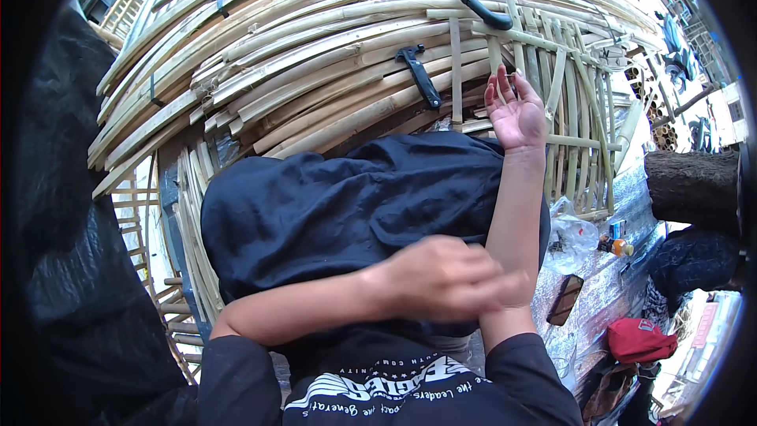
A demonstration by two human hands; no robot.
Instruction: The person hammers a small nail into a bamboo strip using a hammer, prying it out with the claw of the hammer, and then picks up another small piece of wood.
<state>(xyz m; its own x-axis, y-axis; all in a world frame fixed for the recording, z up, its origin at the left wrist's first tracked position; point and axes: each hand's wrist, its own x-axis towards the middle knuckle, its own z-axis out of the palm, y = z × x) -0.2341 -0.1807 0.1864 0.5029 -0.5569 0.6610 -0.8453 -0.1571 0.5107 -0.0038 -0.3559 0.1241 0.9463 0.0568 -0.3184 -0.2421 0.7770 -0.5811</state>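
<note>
My right hand [519, 114] rests palm up beyond my right knee, fingers apart and slightly curled, with nothing seen in it. It lies at the near edge of a bamboo lattice panel [556, 79]. My left arm reaches across my lap, and my left hand [453, 280] is over my right forearm near the elbow; its fingers are smeared by motion. Past my dark-trousered legs, a black-handled hammer [418, 77] lies on long split bamboo strips [315, 55]. A large knife with a curved black handle [485, 12] sits farther off, beside the panel's far end.
Black sheeting [79, 229] hangs at the left. On the silvery mat at the right are a clear plastic bag [572, 233], a phone [565, 300] and a small orange bottle [621, 248]. A red cap [640, 340] and a thick log [694, 192] lie farther right.
</note>
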